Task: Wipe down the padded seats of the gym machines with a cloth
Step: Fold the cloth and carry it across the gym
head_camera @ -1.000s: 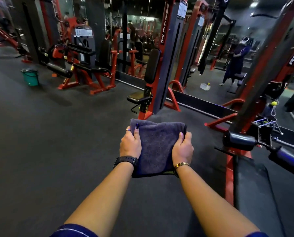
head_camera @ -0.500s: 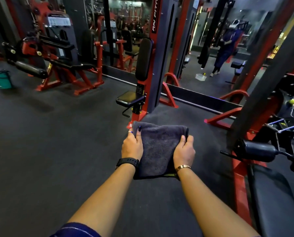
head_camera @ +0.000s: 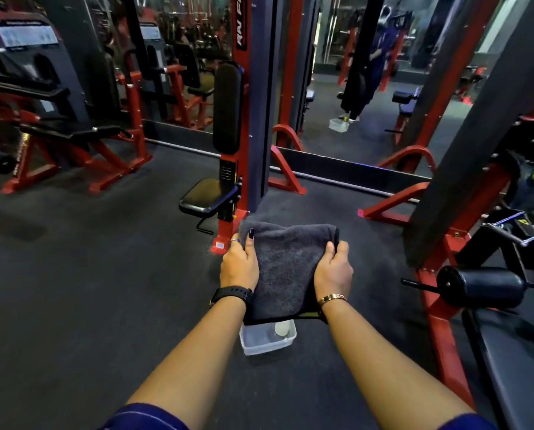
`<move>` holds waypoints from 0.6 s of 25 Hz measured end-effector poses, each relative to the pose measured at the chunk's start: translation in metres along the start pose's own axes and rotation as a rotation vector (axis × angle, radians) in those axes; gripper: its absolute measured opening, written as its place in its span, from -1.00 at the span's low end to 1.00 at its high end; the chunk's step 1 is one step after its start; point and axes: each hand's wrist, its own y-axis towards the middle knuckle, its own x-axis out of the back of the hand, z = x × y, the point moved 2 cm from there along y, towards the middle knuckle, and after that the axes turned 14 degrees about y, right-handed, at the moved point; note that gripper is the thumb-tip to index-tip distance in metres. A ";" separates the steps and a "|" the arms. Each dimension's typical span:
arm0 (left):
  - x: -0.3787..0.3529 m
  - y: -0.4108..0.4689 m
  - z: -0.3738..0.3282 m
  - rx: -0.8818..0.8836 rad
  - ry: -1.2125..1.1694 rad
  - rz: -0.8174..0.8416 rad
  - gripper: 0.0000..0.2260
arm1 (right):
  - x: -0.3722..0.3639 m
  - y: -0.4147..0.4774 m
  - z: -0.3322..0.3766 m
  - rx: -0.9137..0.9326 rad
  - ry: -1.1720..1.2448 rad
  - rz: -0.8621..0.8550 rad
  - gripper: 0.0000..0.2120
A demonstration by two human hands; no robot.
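A folded dark grey cloth (head_camera: pixel 285 268) hangs in front of me at waist height, held by both hands. My left hand (head_camera: pixel 239 266) grips its left edge, thumb on top. My right hand (head_camera: pixel 334 270) grips the right edge. Straight ahead, a red and grey machine has a small black padded seat (head_camera: pixel 205 197) and an upright black back pad (head_camera: pixel 226 108). A long black padded bench (head_camera: pixel 520 367) lies at the lower right, apart from my hands.
A clear plastic tub (head_camera: pixel 267 339) sits on the dark rubber floor just below the cloth. A black roller pad (head_camera: pixel 479 291) juts out at the right on a red frame. More red machines stand at the left. A wall mirror behind shows a reflected person.
The view has moved forward and tilted down; the seat ahead is nearer. The plastic tub has come into view under the cloth. Both hands keep the same hold.
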 end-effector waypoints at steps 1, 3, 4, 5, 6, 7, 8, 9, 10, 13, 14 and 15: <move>-0.004 0.018 0.000 -0.005 -0.002 0.013 -0.52 | -0.011 0.010 0.002 -0.004 -0.005 -0.011 -0.75; -0.012 0.057 -0.001 -0.025 0.003 0.045 -0.52 | -0.037 0.031 0.007 -0.015 -0.008 -0.040 -0.75; -0.017 0.079 -0.002 -0.043 0.013 0.059 -0.52 | -0.050 0.042 0.008 -0.023 -0.011 -0.062 -0.74; -0.021 0.098 -0.002 -0.062 0.030 0.072 -0.52 | -0.062 0.051 0.009 -0.034 -0.012 -0.085 -0.75; -0.025 0.115 -0.004 -0.082 0.045 0.083 -0.52 | -0.073 0.059 0.010 -0.050 -0.013 -0.102 -0.75; -0.029 0.135 -0.005 -0.105 0.051 0.093 -0.53 | -0.086 0.068 0.011 -0.065 -0.011 -0.123 -0.75; -0.033 0.153 -0.005 -0.123 0.045 0.106 -0.53 | -0.099 0.076 0.011 -0.077 -0.012 -0.144 -0.75; -0.038 0.172 -0.004 -0.135 0.035 0.125 -0.53 | -0.111 0.085 0.010 -0.086 -0.015 -0.166 -0.75; -0.042 0.188 -0.003 -0.140 0.032 0.145 -0.53 | -0.123 0.093 0.010 -0.095 -0.017 -0.185 -0.75; -0.057 0.225 -0.001 -0.150 0.052 0.197 -0.54 | -0.150 0.111 0.006 -0.121 -0.037 -0.227 -0.74; -0.061 0.233 0.000 -0.154 0.057 0.209 -0.54 | -0.155 0.115 0.004 -0.130 -0.040 -0.235 -0.74; -0.066 0.241 0.001 -0.160 0.060 0.224 -0.54 | -0.161 0.119 0.000 -0.144 -0.042 -0.244 -0.74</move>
